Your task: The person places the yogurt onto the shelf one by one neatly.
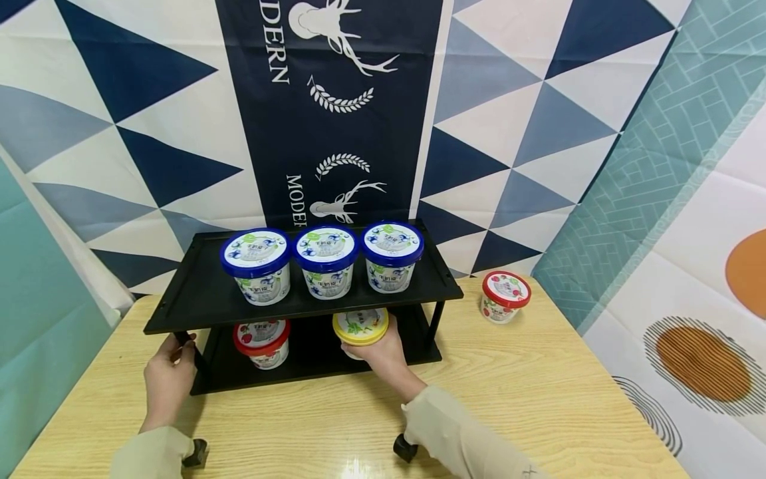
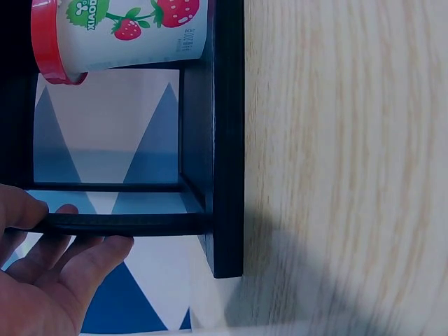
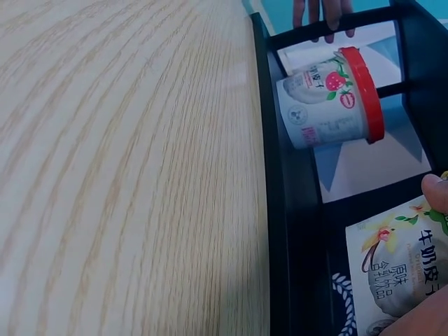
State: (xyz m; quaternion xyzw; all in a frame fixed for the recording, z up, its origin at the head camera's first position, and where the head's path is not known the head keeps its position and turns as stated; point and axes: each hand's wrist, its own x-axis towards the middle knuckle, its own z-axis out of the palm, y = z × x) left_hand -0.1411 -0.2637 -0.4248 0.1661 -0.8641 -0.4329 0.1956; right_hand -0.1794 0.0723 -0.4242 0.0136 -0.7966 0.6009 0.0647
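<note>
A black two-tier shelf [image 1: 335, 307] stands on the table. My left hand [image 1: 169, 380] grips its left front post [image 2: 133, 224], with the thumb on one side and fingertips on the other. My right hand [image 1: 385, 352] holds a tub with a yellow lid [image 1: 360, 324] at the right part of the lower tier; its white side [image 3: 395, 269] shows flower prints in the right wrist view. To its left on the lower tier sits a red-lidded tub [image 1: 263, 342] with strawberry prints. Up on the top tier stand three blue-lidded tubs [image 1: 325, 259] in a row.
Another red-lidded tub [image 1: 505, 297] stands on the wooden table [image 1: 538, 399], right of the shelf. A patterned cloth backdrop [image 1: 479, 133] hangs close behind. The top tier overhangs the lower one, with posts at its ends.
</note>
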